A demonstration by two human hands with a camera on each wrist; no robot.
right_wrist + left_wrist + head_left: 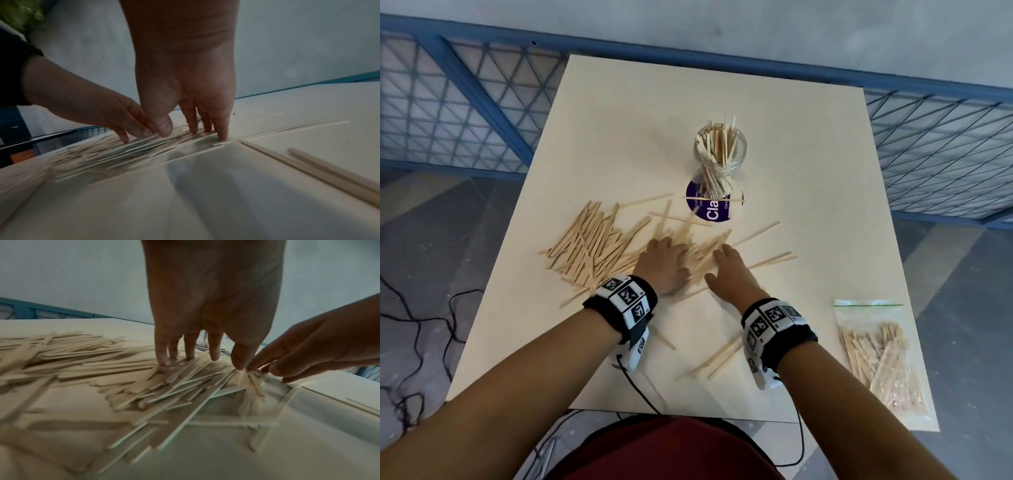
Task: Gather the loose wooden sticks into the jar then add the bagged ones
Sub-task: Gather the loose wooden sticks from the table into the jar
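Note:
A glass jar (pixel 720 161) with a purple label stands upright at the table's middle, holding several wooden sticks. Loose sticks (pixel 592 243) lie scattered in front of it and to its left. My left hand (pixel 666 258) and right hand (pixel 726 265) rest side by side on the middle heap, palms down. In the left wrist view the left hand (pixel 197 360) presses straight fingers onto the sticks (pixel 115 374), thumb tip meeting the right hand's fingertips (pixel 259 366). The right hand (pixel 195 131) does the same in its wrist view. A clear zip bag of sticks (pixel 881 356) lies at the right front.
The cream table (pixel 808 164) ends at its front edge just before my body. A few stray sticks (pixel 717 356) lie near my right wrist. Blue wire fencing (pixel 465 113) runs behind and beside the table. Black cables (pixel 417 329) trail on the floor at left.

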